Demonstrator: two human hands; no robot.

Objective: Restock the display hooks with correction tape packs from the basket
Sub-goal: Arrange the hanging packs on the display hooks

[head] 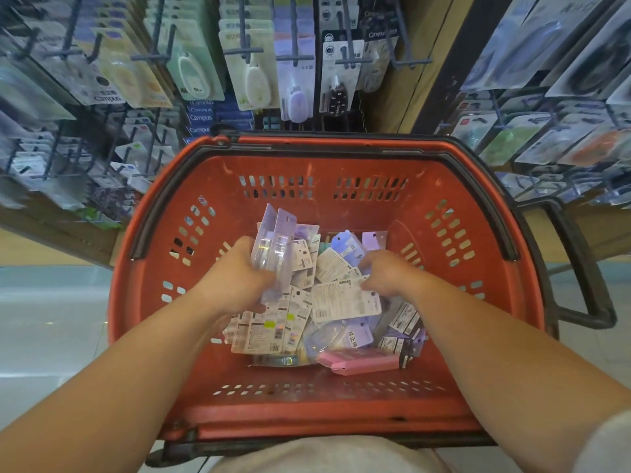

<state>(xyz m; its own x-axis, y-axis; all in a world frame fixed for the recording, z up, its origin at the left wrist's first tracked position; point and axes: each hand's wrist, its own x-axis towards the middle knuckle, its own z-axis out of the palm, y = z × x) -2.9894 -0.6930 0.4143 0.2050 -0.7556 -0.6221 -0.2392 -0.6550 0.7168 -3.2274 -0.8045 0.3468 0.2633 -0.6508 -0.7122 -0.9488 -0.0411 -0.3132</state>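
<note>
A red plastic basket [341, 414] with black handles sits in front of me, its floor covered by a heap of correction tape packs [273, 331]. My left hand [235, 278] grips a small upright bunch of clear purple-backed packs [276, 240] inside the basket. My right hand [386, 273] reaches into the heap, its fingers curled down on a white pack lying back-side up [345, 300]. Display hooks [251, 51] above the basket carry hanging correction tape packs [254, 81].
A pink pack [362, 361] and dark boxed packs [404, 322] lie at the heap's near right. Racks of hanging stationery stand at the left [61, 80] and right [560, 107]. Pale floor shows on both sides of the basket.
</note>
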